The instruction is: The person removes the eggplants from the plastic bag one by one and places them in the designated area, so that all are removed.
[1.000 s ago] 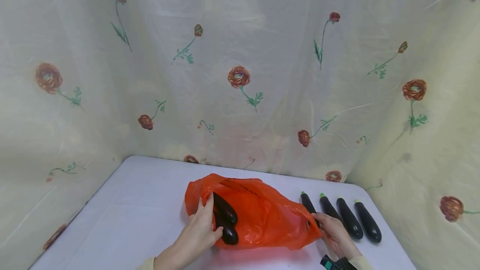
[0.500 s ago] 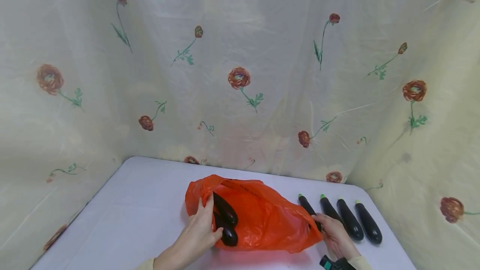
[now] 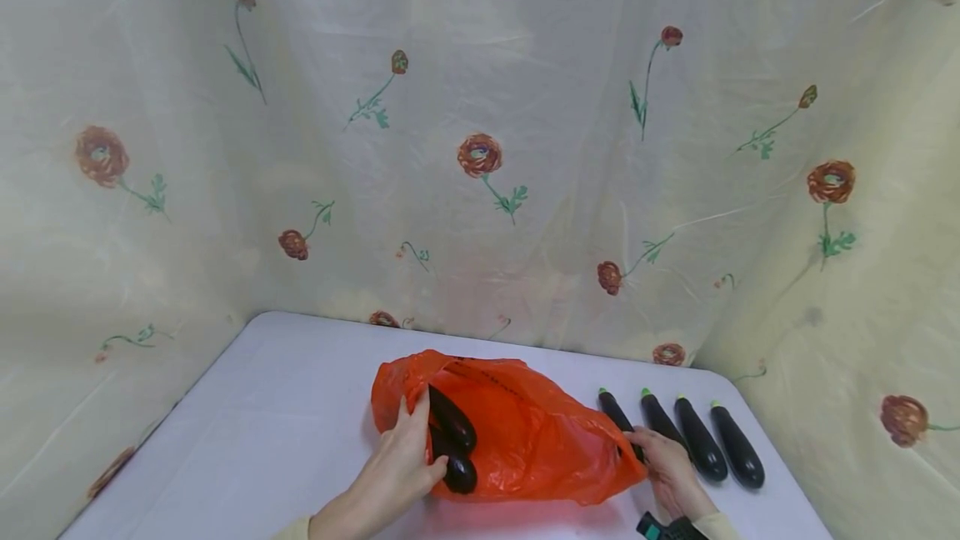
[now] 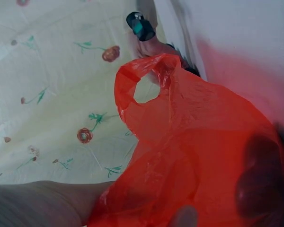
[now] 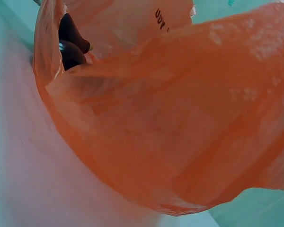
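Observation:
A red plastic bag (image 3: 517, 448) lies on its side between my hands. Two dark eggplants (image 3: 456, 440) show in its opening at the left, and in the right wrist view these eggplants (image 5: 72, 45) lie inside the bag's mouth. My left hand (image 3: 405, 452) grips the bag's left rim, some fingers hidden behind the plastic and the thumb beside the lower eggplant. At the bag's right end my right hand (image 3: 671, 469) pinches the handle (image 4: 128, 90). Just behind that end lies another eggplant (image 3: 613, 407), partly covered by the bag; whether my right fingers touch it, I cannot tell.
Three more eggplants (image 3: 701, 438) lie in a row to the right of my right hand. The white table (image 3: 300, 390) stretches to the left. A flowered cloth (image 3: 420, 190) hangs along its back and sides.
The eggplant behind the bag's right end has shifted slightly left since a second ago. Both hands have hardly moved, and the bag keeps nearly the same shape.

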A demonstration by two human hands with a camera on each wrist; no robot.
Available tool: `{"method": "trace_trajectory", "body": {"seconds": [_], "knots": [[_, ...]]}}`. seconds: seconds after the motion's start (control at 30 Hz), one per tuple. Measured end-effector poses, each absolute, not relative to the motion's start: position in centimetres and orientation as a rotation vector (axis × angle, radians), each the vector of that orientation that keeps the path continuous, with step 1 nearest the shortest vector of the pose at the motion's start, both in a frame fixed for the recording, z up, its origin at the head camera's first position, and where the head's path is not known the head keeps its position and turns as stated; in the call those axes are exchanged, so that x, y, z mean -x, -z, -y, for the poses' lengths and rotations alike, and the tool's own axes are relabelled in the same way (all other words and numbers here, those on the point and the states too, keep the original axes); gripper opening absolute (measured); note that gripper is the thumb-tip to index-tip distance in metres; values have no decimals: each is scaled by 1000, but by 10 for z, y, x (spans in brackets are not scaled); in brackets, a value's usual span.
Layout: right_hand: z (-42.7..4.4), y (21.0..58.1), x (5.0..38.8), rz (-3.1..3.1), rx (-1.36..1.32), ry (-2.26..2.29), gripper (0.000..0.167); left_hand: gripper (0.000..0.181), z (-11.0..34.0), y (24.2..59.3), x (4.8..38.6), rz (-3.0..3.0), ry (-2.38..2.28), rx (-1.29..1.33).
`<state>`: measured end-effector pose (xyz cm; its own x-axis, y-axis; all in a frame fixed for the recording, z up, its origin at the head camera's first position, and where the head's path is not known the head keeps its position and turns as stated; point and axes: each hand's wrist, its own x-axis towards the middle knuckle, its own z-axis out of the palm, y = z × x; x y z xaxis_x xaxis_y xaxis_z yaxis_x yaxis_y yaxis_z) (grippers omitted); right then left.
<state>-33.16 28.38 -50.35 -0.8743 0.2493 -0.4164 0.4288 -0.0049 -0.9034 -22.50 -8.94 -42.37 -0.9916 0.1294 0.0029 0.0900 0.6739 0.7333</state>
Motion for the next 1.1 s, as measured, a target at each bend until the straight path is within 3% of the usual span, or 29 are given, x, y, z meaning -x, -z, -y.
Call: {"method": "trace_trajectory", "body": {"seconds": [0.3, 0.6, 0.9, 1.1], "knots": [[-282, 502, 330, -2167, -763, 2023, 46, 90, 90, 423, 225, -2855, -1215, -203], [-282, 503, 330, -2211, -654, 1897, 65, 91, 89, 424, 225, -2823, -1230, -171], [-285, 498, 331, -2152, -729, 2013, 47, 93, 89, 424, 227, -2805, -1252, -167], [-290, 486, 331, -2005, -712, 2125, 57, 92, 90, 424, 226, -2829, -1230, -170]]}}
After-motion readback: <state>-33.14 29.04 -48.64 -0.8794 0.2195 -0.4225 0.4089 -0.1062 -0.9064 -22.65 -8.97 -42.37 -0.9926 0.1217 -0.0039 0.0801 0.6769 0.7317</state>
